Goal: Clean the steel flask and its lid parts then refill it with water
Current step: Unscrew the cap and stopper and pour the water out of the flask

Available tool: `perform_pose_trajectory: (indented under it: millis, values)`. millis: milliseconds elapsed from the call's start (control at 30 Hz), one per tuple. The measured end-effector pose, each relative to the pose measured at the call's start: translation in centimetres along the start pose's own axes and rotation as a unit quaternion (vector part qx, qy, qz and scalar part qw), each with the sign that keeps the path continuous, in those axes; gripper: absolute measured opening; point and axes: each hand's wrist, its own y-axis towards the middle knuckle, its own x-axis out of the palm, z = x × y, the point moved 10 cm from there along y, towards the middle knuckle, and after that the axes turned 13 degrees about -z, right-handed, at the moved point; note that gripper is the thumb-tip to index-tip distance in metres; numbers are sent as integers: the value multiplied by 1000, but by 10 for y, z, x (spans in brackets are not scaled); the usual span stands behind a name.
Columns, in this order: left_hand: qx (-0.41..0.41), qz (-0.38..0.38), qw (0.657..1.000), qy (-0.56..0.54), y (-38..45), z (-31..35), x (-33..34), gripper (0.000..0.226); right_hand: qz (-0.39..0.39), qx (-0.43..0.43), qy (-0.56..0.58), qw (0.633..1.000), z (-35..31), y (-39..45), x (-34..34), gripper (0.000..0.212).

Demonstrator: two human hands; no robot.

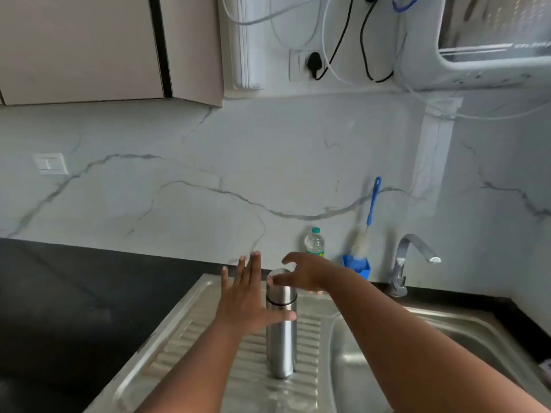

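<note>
A tall steel flask [281, 338] stands upright on the ribbed steel drainboard [190, 338], its lid [280, 286] on top above a dark ring. My left hand [247, 296] is spread flat just left of the flask, fingers straight, its thumb lying across the flask's body. My right hand [304, 274] reaches in from the right over the lid, fingers loosely curved around the top. Whether they press on the lid I cannot tell.
The sink basin [417, 353] lies to the right, with a chrome tap [408, 263] behind it. A clear plastic bottle [314, 242] and a blue holder [357, 265] with a bottle brush [371, 210] stand against the marble wall. Black countertop [74, 293] stretches left.
</note>
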Motion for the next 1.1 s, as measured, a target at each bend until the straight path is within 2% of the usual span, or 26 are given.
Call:
perform_pose_trajectory:
  millis: [100,167,233,267,333,467,633,800,967,1100]
  values:
    - [-12,-45,994,-100,6,-6,24,152,-2,11,-91,996,-13,7,12,65]
    - [-6,-76,968,-238,13,-8,46,145,23,20,-109,994,-16,10,16,58]
    - [14,-103,915,-391,18,-2,67,116,47,35,-103,993,-13,11,17,64]
    - [18,-102,899,-425,21,1,72,98,62,47,-110,991,-10,11,16,68]
    - [18,-96,892,-441,25,3,77,73,86,61,-136,985,-7,10,16,74]
    - [22,-88,898,-430,26,6,77,53,74,41,-139,987,-9,17,17,63]
    - [15,-80,903,-422,25,4,75,53,44,3,-136,990,-15,22,15,43]
    - [21,-72,902,-424,25,2,70,43,31,-30,-124,991,-17,23,14,40]
    - [57,-112,891,-436,25,2,70,39,-31,-73,-124,989,-25,20,21,48]
    - [60,-108,888,-443,23,3,67,38,-77,-79,-133,985,-35,20,25,40]
